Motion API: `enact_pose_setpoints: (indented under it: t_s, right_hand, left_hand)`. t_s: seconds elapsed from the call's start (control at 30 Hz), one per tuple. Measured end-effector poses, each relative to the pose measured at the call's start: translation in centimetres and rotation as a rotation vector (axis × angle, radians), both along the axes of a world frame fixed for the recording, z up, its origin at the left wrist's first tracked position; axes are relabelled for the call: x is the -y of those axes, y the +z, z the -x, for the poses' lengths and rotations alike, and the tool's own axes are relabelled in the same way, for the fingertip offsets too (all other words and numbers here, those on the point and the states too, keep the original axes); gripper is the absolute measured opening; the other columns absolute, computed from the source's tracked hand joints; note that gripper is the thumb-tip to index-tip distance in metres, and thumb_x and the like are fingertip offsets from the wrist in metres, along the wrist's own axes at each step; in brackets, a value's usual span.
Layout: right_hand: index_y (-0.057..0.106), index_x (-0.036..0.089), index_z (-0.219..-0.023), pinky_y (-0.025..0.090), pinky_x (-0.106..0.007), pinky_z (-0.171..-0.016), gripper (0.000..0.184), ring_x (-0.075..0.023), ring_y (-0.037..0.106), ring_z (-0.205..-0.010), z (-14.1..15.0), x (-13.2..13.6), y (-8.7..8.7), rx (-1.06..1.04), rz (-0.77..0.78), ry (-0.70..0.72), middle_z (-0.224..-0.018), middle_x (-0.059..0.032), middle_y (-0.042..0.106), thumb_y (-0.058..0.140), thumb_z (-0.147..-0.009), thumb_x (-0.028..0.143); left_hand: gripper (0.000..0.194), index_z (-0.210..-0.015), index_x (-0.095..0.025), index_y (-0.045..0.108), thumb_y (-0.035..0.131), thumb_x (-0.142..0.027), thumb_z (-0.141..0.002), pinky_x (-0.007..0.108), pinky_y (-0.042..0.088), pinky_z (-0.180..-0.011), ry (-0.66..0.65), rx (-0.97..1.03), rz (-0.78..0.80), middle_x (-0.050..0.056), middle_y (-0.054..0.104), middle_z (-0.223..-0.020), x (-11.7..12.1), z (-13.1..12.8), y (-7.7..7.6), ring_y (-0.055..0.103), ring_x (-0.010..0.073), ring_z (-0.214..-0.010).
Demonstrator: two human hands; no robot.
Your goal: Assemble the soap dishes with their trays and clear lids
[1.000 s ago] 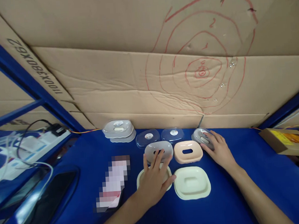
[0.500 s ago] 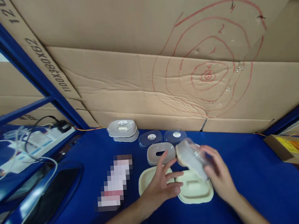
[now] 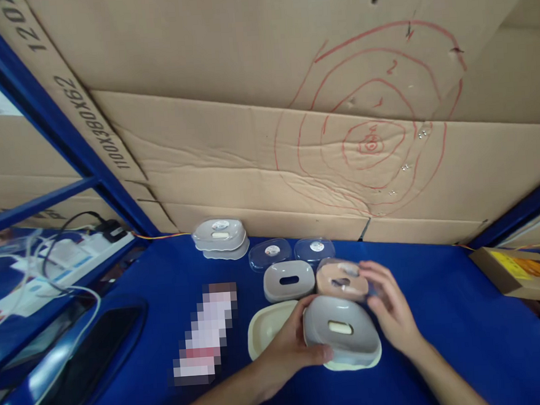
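Note:
My left hand [image 3: 298, 342] grips the left side of a grey oval soap dish [image 3: 352, 320], thumb on its front rim. The dish rests over a cream base [image 3: 355, 365], whose raised middle shows through the slot. My right hand [image 3: 393, 311] curls its fingers round a clear lid [image 3: 352, 271], blurred and see-through, above the right side of a peach dish [image 3: 328, 281]. Left of the peach dish sits another grey dish [image 3: 275, 281] with an oval slot. A second cream base [image 3: 263, 332] lies partly behind my left hand.
Two clear lids with round labels [image 3: 272, 251] lie at the back. Stacked grey dishes [image 3: 219, 237] stand left of them by the cardboard wall [image 3: 201, 139]. A blurred-out phone-like rectangle [image 3: 205, 333], a black phone [image 3: 91, 357] and cables are at left; a cardboard box [image 3: 510, 275] is at right.
The tilted grey dish from my right hand now sits level over the right cream base. My left hand has closed on it. My right hand stays at the right, holding the clear lid.

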State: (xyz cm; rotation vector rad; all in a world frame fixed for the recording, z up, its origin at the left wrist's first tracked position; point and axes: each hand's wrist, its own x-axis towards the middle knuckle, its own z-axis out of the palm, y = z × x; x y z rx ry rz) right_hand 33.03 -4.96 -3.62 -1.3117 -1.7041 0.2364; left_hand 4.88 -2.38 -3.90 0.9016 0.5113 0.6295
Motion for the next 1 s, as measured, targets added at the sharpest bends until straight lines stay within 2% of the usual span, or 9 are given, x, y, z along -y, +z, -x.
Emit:
enact_pose_setpoints:
  t_s: [0.07,0.17,0.3,0.47,0.6,0.7,0.77,0.83,1.0]
  right_hand:
    - [0.062,0.030,-0.138,0.045,-0.058,-0.119,0.038,-0.0347,0.054,-0.142,-3.0,-1.4,-0.7,-0.001,-0.014,-0.135,-0.146,-0.0126,0.060,0.054,-0.107,0.051]
    - [0.066,0.027,-0.131,0.055,-0.051,-0.107,0.031,-0.0290,0.065,-0.124,-7.2,-3.3,-1.8,0.016,-0.014,-0.276,-0.134,-0.0095,0.066,0.057,-0.108,0.046]
    - [0.065,0.021,-0.134,0.061,-0.046,-0.097,0.035,-0.0246,0.069,-0.115,-8.7,-4.7,-3.2,0.107,0.013,-0.282,-0.138,-0.0099,0.066,0.068,-0.104,0.039]
    - [0.068,0.026,-0.129,0.060,-0.043,-0.099,0.027,-0.0224,0.068,-0.115,-7.1,-5.0,-2.8,0.197,0.035,-0.230,-0.140,-0.0094,0.065,0.063,-0.106,0.039]
    - [0.061,0.028,-0.142,0.055,-0.050,-0.109,0.034,-0.0269,0.063,-0.131,-5.3,-3.0,-0.3,0.165,0.013,-0.227,-0.151,-0.0115,0.060,0.054,-0.111,0.041]
    - [0.049,0.034,-0.156,0.052,-0.051,-0.116,0.048,-0.0295,0.058,-0.143,-2.1,0.0,1.6,0.177,0.069,-0.048,-0.155,-0.0106,0.060,0.036,-0.113,0.052]
    - [0.044,0.034,-0.161,0.053,-0.049,-0.116,0.071,-0.0327,0.057,-0.145,0.8,2.0,2.2,0.226,0.133,0.150,-0.160,-0.0093,0.057,0.050,-0.102,0.073]
    - [0.036,0.033,-0.167,0.043,-0.058,-0.124,0.093,-0.0402,0.041,-0.157,3.4,3.4,2.3,0.347,0.220,0.293,-0.172,-0.0121,0.040,0.070,-0.090,0.073]
    - [0.038,0.035,-0.165,0.040,-0.058,-0.125,0.075,-0.0373,0.032,-0.162,5.7,3.9,1.5,0.268,0.283,0.350,-0.175,-0.0108,0.033,0.069,-0.099,0.053]
  left_hand:
    - [0.095,-0.144,-0.029,0.057,0.103,-0.036,-0.061,0.052,0.043,-0.115,0.012,-0.013,0.008,0.011,0.066,-0.142,-0.1,0.2,0.2,0.059,0.0368,-0.135]
    - [0.091,-0.144,-0.027,0.059,0.101,-0.038,-0.064,0.050,0.042,-0.115,0.029,-0.013,0.018,0.012,0.066,-0.143,-0.4,0.7,0.9,0.058,0.0363,-0.136]
    - [0.089,-0.143,-0.026,0.060,0.100,-0.040,-0.065,0.048,0.045,-0.111,0.023,-0.005,0.019,0.013,0.067,-0.139,-0.7,0.9,1.8,0.061,0.0358,-0.132]
    - [0.094,-0.141,-0.027,0.061,0.103,-0.033,-0.058,0.047,0.045,-0.110,0.009,0.001,0.009,0.010,0.070,-0.134,-0.8,0.8,1.7,0.063,0.0350,-0.129]
    - [0.094,-0.143,-0.028,0.059,0.102,-0.031,-0.060,0.050,0.043,-0.114,0.029,-0.006,0.000,0.011,0.067,-0.141,-0.4,0.6,1.4,0.059,0.0359,-0.135]
    - [0.092,-0.143,-0.029,0.057,0.101,-0.033,-0.063,0.051,0.040,-0.118,0.066,-0.010,-0.014,0.011,0.065,-0.144,-0.1,0.6,1.4,0.056,0.0356,-0.140]
    - [0.093,-0.144,-0.029,0.055,0.101,-0.036,-0.063,0.052,0.040,-0.119,0.082,-0.013,-0.021,0.011,0.065,-0.144,0.0,0.6,1.5,0.056,0.0359,-0.140]
    - [0.097,-0.143,-0.029,0.054,0.103,-0.039,-0.060,0.053,0.042,-0.117,0.087,-0.018,-0.027,0.011,0.064,-0.145,0.0,0.7,1.5,0.057,0.0366,-0.137]
    - [0.100,-0.143,-0.030,0.054,0.104,-0.046,-0.057,0.055,0.042,-0.118,0.082,-0.024,-0.037,0.011,0.060,-0.152,0.0,0.9,1.9,0.056,0.0374,-0.140]
